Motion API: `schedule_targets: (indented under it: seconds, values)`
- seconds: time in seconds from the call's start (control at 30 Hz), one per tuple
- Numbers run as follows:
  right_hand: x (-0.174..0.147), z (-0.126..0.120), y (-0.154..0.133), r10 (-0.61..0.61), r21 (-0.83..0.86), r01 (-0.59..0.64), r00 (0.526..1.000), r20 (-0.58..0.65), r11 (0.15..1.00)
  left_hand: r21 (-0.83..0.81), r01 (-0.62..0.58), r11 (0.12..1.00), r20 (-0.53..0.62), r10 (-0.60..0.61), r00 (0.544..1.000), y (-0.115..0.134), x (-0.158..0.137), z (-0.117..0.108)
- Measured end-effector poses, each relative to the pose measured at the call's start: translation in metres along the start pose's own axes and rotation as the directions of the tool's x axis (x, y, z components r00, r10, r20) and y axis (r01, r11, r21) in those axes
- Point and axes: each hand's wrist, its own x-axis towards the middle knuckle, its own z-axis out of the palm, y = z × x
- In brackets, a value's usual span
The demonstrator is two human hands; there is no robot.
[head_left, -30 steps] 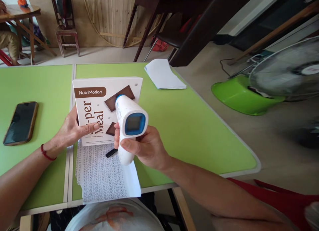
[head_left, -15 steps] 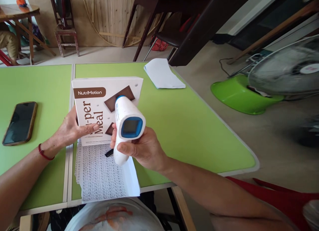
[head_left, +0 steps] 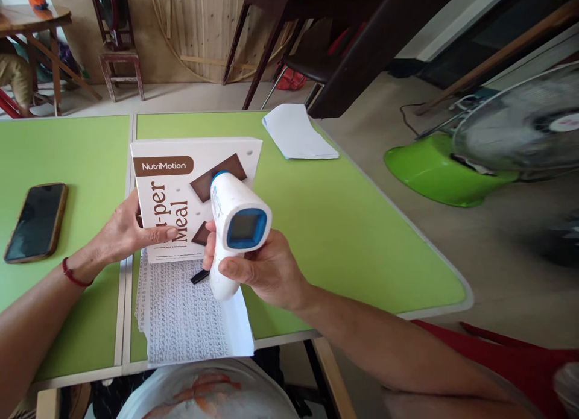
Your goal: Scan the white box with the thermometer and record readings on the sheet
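Swung the thermometer slightly right in front of the box, gripped in the right hand. Clasping the box's left edge with the left hand; could tilt it by bumping.

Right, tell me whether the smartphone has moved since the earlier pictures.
No; the smartphone lies in the same place, left of the metal table seam.

The thermometer partly hides the box; the fan is cropped.
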Motion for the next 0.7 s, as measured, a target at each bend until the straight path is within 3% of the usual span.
schedule_targets:
  seconds: [0.23,0.4,0.5,0.6,0.7]
  values:
    - [-0.002,-0.003,-0.005,-0.01,-0.059,0.012,1.0,0.025,0.998,-0.036,-0.045,0.998,-0.108,0.041,0.993,0.006,-0.001,0.008]
    - [0.003,-0.022,-0.017,-0.231,-0.331,0.183,0.966,-0.113,0.926,0.023,-0.108,0.994,-0.278,0.11,0.954,0.011,0.0,0.006]
    - [0.015,-0.05,-0.02,-0.327,-0.56,0.184,0.93,-0.166,0.808,0.059,-0.148,0.987,-0.376,0.159,0.913,0.006,0.003,-0.001]
    - [0.028,-0.082,-0.016,-0.246,-0.821,0.059,0.964,-0.101,0.567,0.061,-0.194,0.979,-0.428,0.202,0.881,-0.003,0.007,-0.011]
    - [0.037,-0.106,-0.006,-0.078,-0.947,-0.049,0.994,-0.078,0.318,0.061,-0.211,0.975,-0.425,0.217,0.879,-0.013,0.011,-0.019]
